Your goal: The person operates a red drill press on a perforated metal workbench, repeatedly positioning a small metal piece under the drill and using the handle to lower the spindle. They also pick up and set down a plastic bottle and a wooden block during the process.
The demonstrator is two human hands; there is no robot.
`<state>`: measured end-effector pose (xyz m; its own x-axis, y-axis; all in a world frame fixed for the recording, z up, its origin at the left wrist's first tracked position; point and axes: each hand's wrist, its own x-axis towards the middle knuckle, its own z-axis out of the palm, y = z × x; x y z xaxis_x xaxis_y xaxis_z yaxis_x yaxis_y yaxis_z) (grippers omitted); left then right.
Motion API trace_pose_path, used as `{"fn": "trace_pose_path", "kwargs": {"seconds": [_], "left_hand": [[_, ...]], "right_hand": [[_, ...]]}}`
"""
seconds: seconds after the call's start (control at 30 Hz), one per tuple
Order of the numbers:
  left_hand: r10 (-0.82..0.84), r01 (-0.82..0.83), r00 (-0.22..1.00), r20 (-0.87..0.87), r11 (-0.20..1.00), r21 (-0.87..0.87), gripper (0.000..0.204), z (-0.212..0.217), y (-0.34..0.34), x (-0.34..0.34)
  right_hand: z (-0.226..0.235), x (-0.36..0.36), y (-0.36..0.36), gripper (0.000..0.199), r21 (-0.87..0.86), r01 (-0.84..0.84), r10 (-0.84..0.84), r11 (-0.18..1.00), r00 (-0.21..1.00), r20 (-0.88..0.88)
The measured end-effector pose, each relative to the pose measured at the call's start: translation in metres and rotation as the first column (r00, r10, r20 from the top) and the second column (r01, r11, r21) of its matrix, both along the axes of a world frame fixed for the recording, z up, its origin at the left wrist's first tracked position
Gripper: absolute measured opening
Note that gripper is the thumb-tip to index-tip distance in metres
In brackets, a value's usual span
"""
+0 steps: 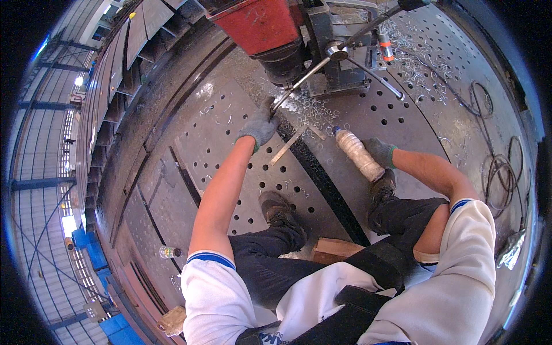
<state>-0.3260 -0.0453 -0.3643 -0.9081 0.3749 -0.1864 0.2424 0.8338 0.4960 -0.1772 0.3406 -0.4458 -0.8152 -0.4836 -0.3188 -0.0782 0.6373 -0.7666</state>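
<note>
A drilling machine with a red housing [256, 26] stands on the perforated steel plate [221, 123]. Metal feed handles fan out from its hub [337, 50]. My left hand [261, 127], in a grey glove, is closed round the lower end of the long feed handle [306, 79]. In my right hand [378, 153], also gloved, is a cloudy plastic bottle [357, 154] with a blue cap, tilted with the cap toward the machine. The bottle partly hides the right fingers. Metal shavings [313, 106] lie round the machine's foot, where the drill tip is hard to make out.
A flat metal strip [288, 145] lies between my hands. An orange-banded can [385, 47] stands beside the machine. Dark cable [500, 172] coils at the right. A wooden block [336, 250] sits between my legs, and a clear bottle [170, 252] lies at the left.
</note>
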Motion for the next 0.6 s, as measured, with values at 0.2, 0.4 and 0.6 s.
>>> {"fn": "trace_pose_path", "kwargs": {"seconds": [0.2,0.4,0.6], "left_hand": [[0.027,-0.023,0.999,0.031,0.993,-0.118,0.071,0.027,0.015,0.009],[0.098,-0.033,0.955,0.279,0.973,-0.229,0.068,0.084,0.029,0.023],[0.094,-0.079,0.993,0.067,0.976,-0.204,0.051,-0.008,0.000,0.002]], "right_hand": [[0.011,-0.005,0.002,0.034,0.041,-0.018,0.014,0.999,0.997,0.074],[0.003,-0.012,0.005,0.034,0.095,-0.062,0.061,0.994,0.998,0.013],[-0.067,-0.018,0.007,0.038,-0.211,0.138,-0.086,0.968,0.967,0.241]]}}
